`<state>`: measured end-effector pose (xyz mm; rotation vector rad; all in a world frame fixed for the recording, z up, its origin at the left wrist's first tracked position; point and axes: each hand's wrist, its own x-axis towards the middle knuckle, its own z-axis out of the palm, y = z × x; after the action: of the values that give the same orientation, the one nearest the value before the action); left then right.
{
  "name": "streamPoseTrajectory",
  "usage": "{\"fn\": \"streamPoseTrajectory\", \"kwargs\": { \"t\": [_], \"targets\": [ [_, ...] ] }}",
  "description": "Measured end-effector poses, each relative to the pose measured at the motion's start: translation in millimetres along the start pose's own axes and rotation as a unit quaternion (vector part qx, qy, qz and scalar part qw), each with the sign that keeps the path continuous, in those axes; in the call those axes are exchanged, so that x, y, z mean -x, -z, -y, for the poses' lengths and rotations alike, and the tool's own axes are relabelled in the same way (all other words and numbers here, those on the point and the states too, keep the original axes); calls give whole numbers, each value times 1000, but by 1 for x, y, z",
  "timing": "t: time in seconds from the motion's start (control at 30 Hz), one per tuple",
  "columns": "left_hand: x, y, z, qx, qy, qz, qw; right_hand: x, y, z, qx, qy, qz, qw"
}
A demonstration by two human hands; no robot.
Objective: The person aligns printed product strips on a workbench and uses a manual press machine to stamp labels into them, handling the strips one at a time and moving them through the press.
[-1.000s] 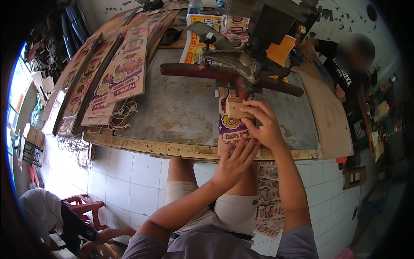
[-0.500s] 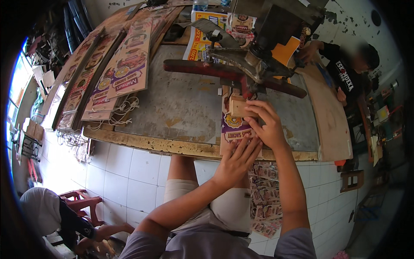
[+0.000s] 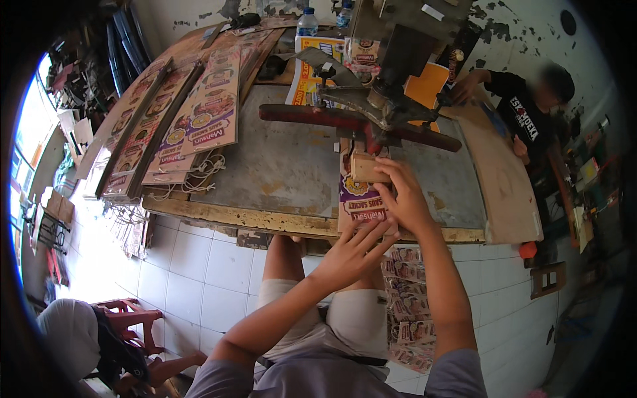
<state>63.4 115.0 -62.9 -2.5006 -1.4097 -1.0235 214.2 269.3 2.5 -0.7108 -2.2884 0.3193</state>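
Note:
A printed cardboard strip (image 3: 353, 207) lies under the press, its near end at the table's front edge. On it rests a small pale wooden block (image 3: 366, 170), just below the press head. My right hand (image 3: 408, 202) has the block's right side between fingertips and thumb. Fingers outstretched, my left hand (image 3: 353, 251) is at the strip's near end; whether it touches the strip is hard to tell. Above the block stands the press with its long red crossbar (image 3: 302, 113); the bar spans well to both sides of my hands.
Stacks of long printed display cards (image 3: 215, 99) with white strings (image 3: 209, 171) lie on the left of the metal-topped table (image 3: 272, 159). Printed sachet strips (image 3: 408, 298) hang or lie below the front edge. A co-worker (image 3: 527, 116) is at the right; another person (image 3: 73, 331) sits lower left.
My left hand has drawn back toward me, uncovering more of the strip's near end. My right hand stays at the block. The whole view has shifted slightly.

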Motion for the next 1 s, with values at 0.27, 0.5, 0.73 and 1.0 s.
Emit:
{"fn": "streamPoseTrajectory", "kwargs": {
  "t": [0.27, 0.5, 0.73, 1.0],
  "targets": [
    [114, 64, 50, -41, 114, -114, 986, 68, 54, 50, 51, 8, 66, 996],
    [183, 91, 117, -244, 250, -179, 920, 125, 160, -66, 55, -225, -61, 971],
    [184, 44, 152, -223, 245, -271, 904, 125, 205, -254, 202, -256, -114, 938],
    [189, 28, 170, -263, 241, -291, 888, 111, 216, -338, 297, -278, -164, 899]
  ]
}}
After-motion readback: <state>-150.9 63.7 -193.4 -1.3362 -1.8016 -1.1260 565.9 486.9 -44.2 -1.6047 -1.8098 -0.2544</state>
